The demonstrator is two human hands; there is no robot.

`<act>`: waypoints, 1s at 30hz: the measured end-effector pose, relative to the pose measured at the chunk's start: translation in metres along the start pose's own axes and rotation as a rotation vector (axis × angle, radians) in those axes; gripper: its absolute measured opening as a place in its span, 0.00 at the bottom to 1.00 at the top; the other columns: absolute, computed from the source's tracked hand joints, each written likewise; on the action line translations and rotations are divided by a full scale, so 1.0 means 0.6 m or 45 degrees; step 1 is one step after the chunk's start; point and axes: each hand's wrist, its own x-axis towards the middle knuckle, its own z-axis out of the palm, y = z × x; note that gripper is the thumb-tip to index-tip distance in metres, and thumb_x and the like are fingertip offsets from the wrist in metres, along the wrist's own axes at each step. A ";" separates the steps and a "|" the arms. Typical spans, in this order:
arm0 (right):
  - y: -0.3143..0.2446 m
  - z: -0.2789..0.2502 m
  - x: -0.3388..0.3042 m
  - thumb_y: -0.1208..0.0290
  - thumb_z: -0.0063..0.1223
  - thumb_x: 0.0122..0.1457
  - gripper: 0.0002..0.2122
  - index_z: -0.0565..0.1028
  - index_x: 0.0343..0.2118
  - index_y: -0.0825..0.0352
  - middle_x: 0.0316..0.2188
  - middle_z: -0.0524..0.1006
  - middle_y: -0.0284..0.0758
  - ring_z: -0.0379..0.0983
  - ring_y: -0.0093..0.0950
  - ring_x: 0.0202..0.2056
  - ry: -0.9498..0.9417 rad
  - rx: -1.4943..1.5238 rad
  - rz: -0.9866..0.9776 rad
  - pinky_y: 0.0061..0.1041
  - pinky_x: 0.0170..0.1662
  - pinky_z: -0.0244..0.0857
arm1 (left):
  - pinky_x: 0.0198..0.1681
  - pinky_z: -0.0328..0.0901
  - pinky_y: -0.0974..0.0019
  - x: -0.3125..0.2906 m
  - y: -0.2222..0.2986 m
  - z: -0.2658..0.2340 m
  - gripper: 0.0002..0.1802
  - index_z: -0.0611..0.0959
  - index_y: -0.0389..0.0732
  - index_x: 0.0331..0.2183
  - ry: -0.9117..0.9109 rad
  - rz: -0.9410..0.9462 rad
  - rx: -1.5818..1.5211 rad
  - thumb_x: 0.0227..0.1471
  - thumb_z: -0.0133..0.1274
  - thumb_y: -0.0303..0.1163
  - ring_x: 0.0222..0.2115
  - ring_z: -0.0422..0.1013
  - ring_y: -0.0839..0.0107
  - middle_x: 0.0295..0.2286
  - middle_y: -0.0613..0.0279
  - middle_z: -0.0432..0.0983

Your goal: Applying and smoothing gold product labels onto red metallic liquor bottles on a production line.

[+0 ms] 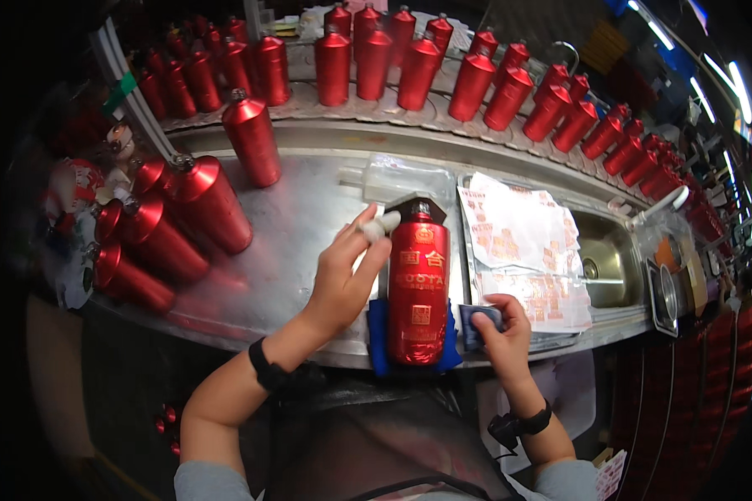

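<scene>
In front of me a red metallic bottle (418,292) with gold lettering lies on a blue cloth (378,334), its neck pointing away from me. A dark block (433,206) is at the neck end. Just left of the neck is my left hand (342,271), fingers apart and holding nothing, with white covers on the fingertips. I cannot tell whether those fingertips touch the bottle. My right hand (508,334) pinches a dark blue-grey pad (480,324) between thumb and fingers, right of the bottle's lower part.
White sheets with gold-red transfers (522,242) lie on a tray at right, before a metal sink (614,259). A clear plastic box (409,177) sits behind the bottle. Several red bottles (209,200) stand at left. More bottles (332,71) line a curved conveyor behind the metal table (288,217).
</scene>
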 end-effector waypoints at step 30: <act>-0.170 0.233 -0.016 0.82 0.66 0.33 0.43 0.64 0.60 0.65 0.47 0.74 0.35 0.59 0.15 0.20 -1.069 -0.807 -0.775 0.13 0.22 0.54 | 0.51 0.63 0.73 -0.260 0.151 -0.361 0.16 0.77 0.36 0.50 0.548 -0.162 -0.452 0.64 0.48 0.33 0.44 0.69 0.83 0.42 0.69 0.76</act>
